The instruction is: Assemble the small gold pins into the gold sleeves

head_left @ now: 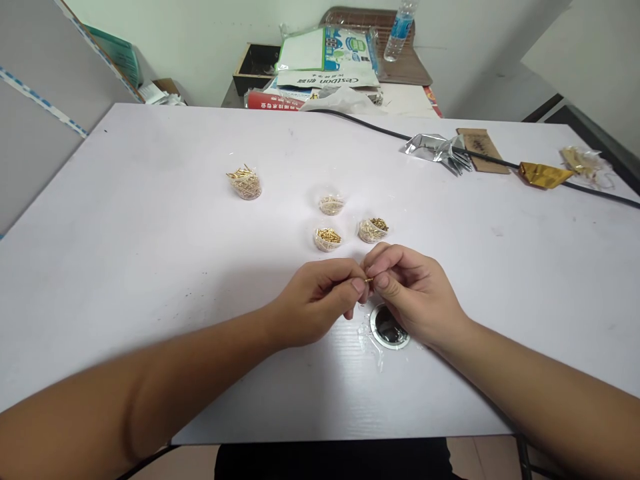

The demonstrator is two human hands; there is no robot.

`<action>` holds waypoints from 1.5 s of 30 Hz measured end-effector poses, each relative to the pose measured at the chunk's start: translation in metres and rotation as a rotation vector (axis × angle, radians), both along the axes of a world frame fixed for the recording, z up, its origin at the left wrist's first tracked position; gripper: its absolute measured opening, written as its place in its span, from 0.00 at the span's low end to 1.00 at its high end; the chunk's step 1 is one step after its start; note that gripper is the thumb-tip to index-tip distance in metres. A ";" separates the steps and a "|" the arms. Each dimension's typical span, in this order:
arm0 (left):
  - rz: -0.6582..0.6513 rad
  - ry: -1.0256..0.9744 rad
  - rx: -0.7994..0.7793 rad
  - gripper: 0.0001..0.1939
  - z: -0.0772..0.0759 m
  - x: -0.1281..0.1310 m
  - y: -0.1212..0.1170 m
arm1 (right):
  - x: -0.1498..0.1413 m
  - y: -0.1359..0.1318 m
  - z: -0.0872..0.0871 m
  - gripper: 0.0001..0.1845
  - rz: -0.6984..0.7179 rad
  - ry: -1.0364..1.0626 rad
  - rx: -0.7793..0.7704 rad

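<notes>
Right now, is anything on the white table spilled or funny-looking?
Yes: shiny, clear patches beside the round, dark, silver-rimmed disc near the right hand look spilled, but could be tape. Tiny dark specks dot the white table beyond the left forearm, like crumbs.

Wht tbl (125, 233), pale wall (200, 40) bhd, gray partition (40, 47) on L, pinkish flr (470, 460)

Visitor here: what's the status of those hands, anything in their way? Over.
Left hand and right hand together, pinching a small gold-coloured piece. Four clear cups stand beyond. Nothing visibly blocking the hands.
</notes>
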State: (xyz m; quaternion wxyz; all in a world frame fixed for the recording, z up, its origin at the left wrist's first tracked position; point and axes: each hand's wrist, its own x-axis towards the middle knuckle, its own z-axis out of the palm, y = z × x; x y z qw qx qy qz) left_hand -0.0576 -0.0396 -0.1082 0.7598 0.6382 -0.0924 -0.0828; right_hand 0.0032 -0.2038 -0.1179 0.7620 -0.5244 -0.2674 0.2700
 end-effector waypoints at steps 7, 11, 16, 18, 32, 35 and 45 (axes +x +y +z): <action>0.005 -0.028 0.026 0.10 -0.001 0.000 0.000 | 0.001 -0.001 0.000 0.04 -0.035 -0.025 -0.028; 0.024 -0.037 0.085 0.11 -0.002 -0.002 0.001 | 0.003 -0.001 0.001 0.04 -0.020 -0.018 -0.042; 0.034 -0.075 0.057 0.11 -0.002 -0.001 0.001 | 0.004 -0.001 0.003 0.02 0.040 0.127 -0.046; 0.030 -0.082 0.030 0.11 -0.002 0.000 0.001 | 0.004 -0.001 0.005 0.01 0.066 0.190 -0.036; 0.046 -0.081 0.104 0.12 -0.004 -0.001 0.001 | 0.004 -0.001 0.008 0.01 0.189 0.478 -0.022; 0.050 -0.091 0.092 0.12 -0.003 -0.001 0.001 | 0.004 -0.001 0.006 0.01 0.179 0.488 -0.034; 0.052 -0.077 0.035 0.10 -0.001 -0.001 0.000 | -0.001 0.001 0.009 0.05 0.093 0.372 -0.086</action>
